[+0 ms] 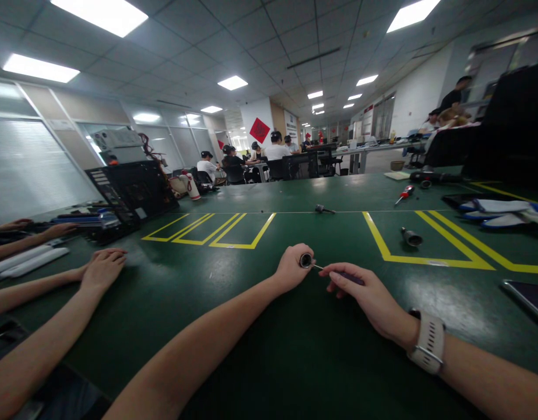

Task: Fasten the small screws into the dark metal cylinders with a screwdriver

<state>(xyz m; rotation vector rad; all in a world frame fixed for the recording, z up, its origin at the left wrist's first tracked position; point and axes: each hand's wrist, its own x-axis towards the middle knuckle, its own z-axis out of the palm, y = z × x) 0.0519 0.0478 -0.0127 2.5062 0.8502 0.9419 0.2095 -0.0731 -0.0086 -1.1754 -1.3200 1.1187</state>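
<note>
My left hand (290, 268) is closed around a small dark metal part with a round, hollow end (305, 261) that faces me. Fingers of my right hand (359, 286) grip a thin screwdriver with a dark handle (352, 278). Its slim shaft points left, and the tip reaches the rim of the round part; whether it is inside or only touching I cannot tell. Beyond my right hand lies a similar hollow metal part (411, 236) on the green table (251, 297). A smaller dark metal piece (324, 209) rests farther back.
A red-handled screwdriver (404, 194) lies at the back right, near white-and-blue gloves (500, 213). A tablet-like device (527, 297) is at the right edge. Yellow tape (234, 245) marks the table. On the left are a co-worker's hand (105, 268) and an open computer case (138, 189).
</note>
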